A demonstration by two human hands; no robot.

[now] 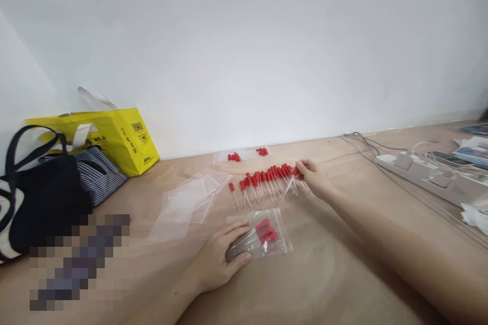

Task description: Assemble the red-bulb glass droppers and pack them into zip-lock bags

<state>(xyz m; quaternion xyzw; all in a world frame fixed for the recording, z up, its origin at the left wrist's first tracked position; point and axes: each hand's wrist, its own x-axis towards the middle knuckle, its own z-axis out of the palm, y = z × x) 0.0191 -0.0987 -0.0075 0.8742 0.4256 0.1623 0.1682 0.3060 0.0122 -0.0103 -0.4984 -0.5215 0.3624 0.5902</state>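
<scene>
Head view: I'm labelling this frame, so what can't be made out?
In the head view:
Clear plastic zip bag, left end: covered by the left hand.
Red-bulbed clear droppers, exact count: too small, overlapping.
Black fabric tote bag: cut off by the left edge.
Dark elongated object: blurred by pixelation.

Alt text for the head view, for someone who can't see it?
The left hand holds a clear bag of red-topped droppers; the right hand touches the right end of a loose dropper row. A yellow bag stands at left.

Brown table (305, 284), red-capped droppers (263, 176), clear bags (190, 198)
</scene>
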